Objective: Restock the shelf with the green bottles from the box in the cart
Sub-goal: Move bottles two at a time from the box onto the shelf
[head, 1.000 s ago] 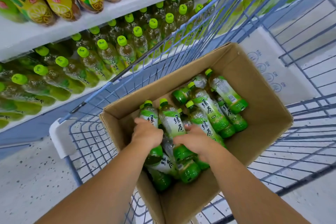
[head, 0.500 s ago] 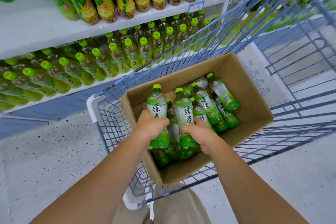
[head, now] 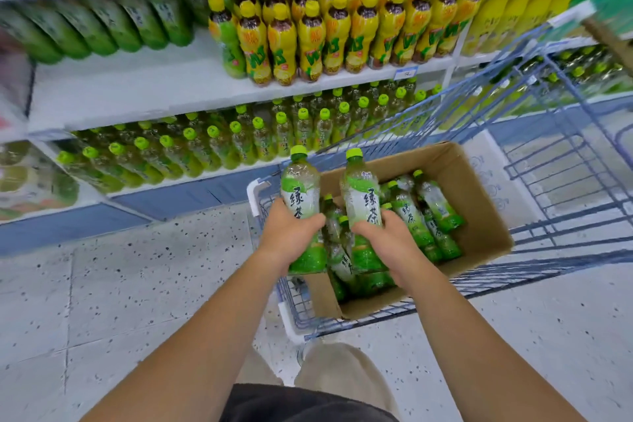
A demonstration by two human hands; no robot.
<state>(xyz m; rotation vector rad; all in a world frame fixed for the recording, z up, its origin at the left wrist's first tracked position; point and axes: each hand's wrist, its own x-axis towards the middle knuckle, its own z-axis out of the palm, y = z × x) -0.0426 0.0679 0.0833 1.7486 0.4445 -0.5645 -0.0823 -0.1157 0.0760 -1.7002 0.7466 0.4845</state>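
My left hand (head: 289, 233) grips a green tea bottle (head: 300, 181) upright by its middle, over the near-left corner of the cardboard box (head: 479, 216). My right hand (head: 387, 240) holds a second green bottle (head: 361, 187) upright, just right of the first. Both bottles have green caps and white-green labels. Several more green bottles (head: 428, 212) lie in the box, which sits in the blue wire cart (head: 565, 161). The lower shelf (head: 191, 178) holds rows of the same green-capped bottles.
The middle shelf (head: 137, 92) has a bare stretch on its left, with yellow-capped bottles (head: 308, 34) to the right and larger green bottles (head: 102, 27) behind. Speckled floor lies left of the cart. My legs stand just before the cart's near end.
Both hands have lifted one bottle each up out of the box. My view has pulled back and tilted up, so more of the shelves shows.
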